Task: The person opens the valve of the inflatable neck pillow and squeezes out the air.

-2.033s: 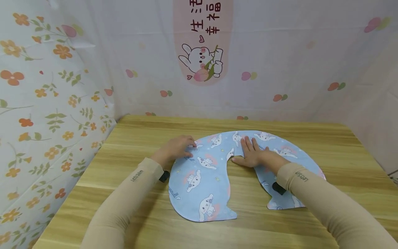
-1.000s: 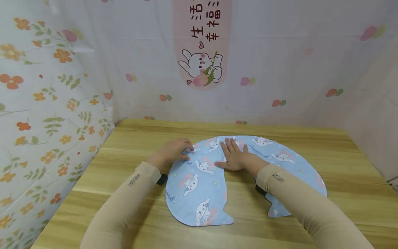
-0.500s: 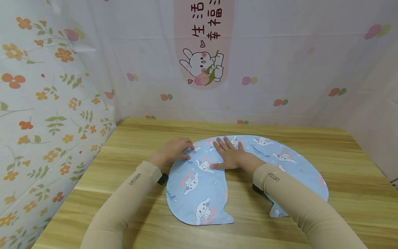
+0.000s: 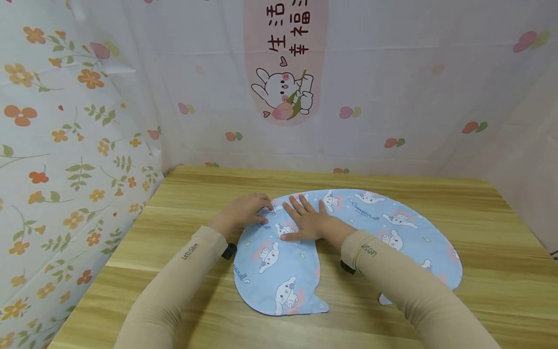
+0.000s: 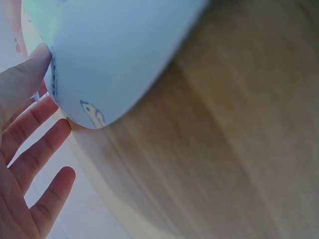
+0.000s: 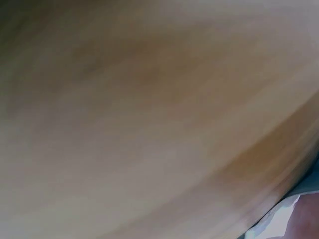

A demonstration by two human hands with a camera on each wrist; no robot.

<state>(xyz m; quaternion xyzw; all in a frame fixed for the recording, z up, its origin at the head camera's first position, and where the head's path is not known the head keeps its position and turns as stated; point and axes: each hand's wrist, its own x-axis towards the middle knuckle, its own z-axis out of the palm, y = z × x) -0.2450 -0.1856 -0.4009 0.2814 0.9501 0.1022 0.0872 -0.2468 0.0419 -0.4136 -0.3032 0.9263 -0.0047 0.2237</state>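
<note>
A U-shaped light blue cloth piece (image 4: 279,271) printed with white cartoon puppies lies on the table, its opening towards me. At its upper left edge rests my left hand (image 4: 242,212), fingertips and thumb touching the cloth; in the left wrist view the left hand (image 5: 30,134) has its fingers spread loosely, the thumb over the cloth's edge (image 5: 114,55). My right hand (image 4: 310,224) lies flat with spread fingers on the cloth's upper left part, beside the left. The right forearm covers part of the cloth's right arm. Only a sliver of the right hand (image 6: 304,219) shows in its wrist view.
The wooden table (image 4: 196,189) reaches back to a white printed curtain (image 4: 392,87). On the left hangs a curtain with orange flowers (image 4: 91,80). Dark wrist cameras (image 4: 229,250) sit under both sleeves.
My right hand has slid left across the cloth from the middle of its upper curve towards my left hand, staying flat. The left hand stays at the upper left edge.
</note>
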